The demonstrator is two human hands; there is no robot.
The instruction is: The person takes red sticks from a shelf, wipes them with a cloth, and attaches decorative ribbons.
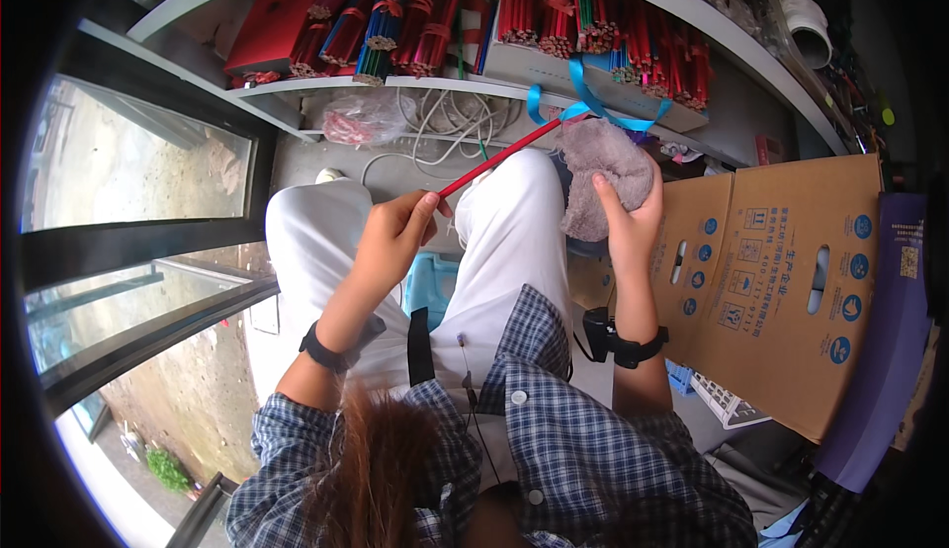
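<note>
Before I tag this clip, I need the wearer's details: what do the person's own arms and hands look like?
The left hand and right hand are ungloved. A black band circles the left wrist; the right forearm's black strap carries a boxy black unit. The sleeves are dark blue-and-white checked.

- White shelf (440, 83): a red box (280, 29), tied bundles of red and blue sticks (432, 39), and a pale box (539, 66) carrying more bundles.
- Grey floor (300, 161) below: part of a looped white cable (420, 118) and a white shoe (329, 174).
- Clear plastic bag (361, 118) beneath the shelf, its support unclear.
</note>
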